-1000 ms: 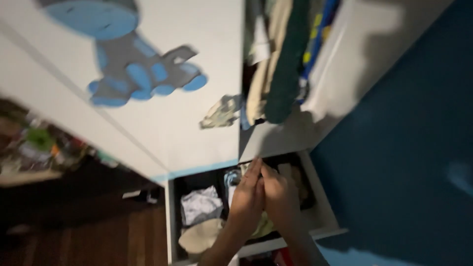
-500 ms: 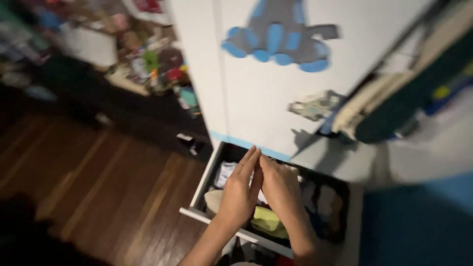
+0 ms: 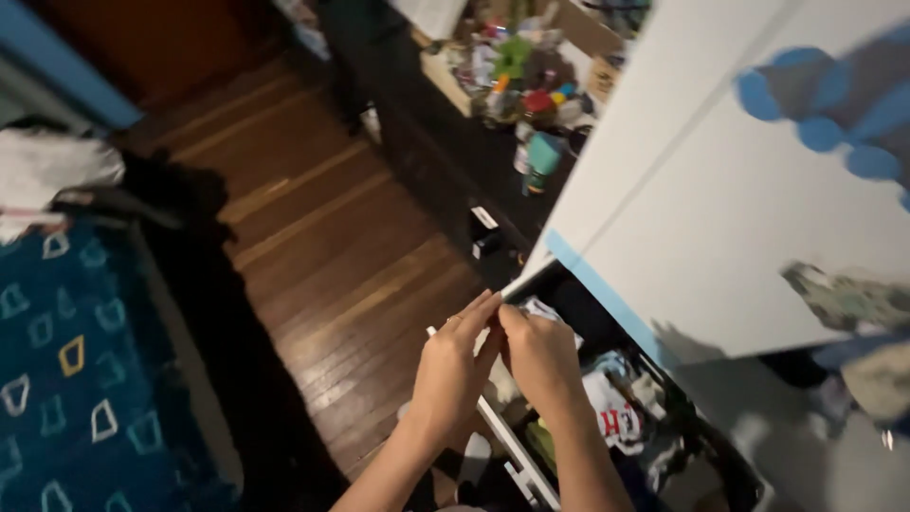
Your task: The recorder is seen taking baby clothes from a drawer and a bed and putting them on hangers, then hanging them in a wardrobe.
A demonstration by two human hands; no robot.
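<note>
Over an open drawer (image 3: 531, 474) of clothes (image 3: 611, 417), the left hand (image 3: 453, 370) and right hand (image 3: 538, 360) are pressing together, their grip unclear; anything small between them could be dropping unseen into the clutter.

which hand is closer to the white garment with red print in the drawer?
Right. The right hand sits just left of the white garment in the open drawer; the left hand is farther left, beyond the right.

Blue cartoon sticker (image 3: 834, 104) upper right on white cupboard door, rounded blobs, cut off by the frame edge. Smaller grey-green sticker (image 3: 844, 296) at right edge, mid-height, ragged outline. Small white label (image 3: 484, 217) on dark shelf unit, centre. Blurry coloured bottles and tubs (image 3: 531, 95) top centre on shelf, teal, red, green.
</note>
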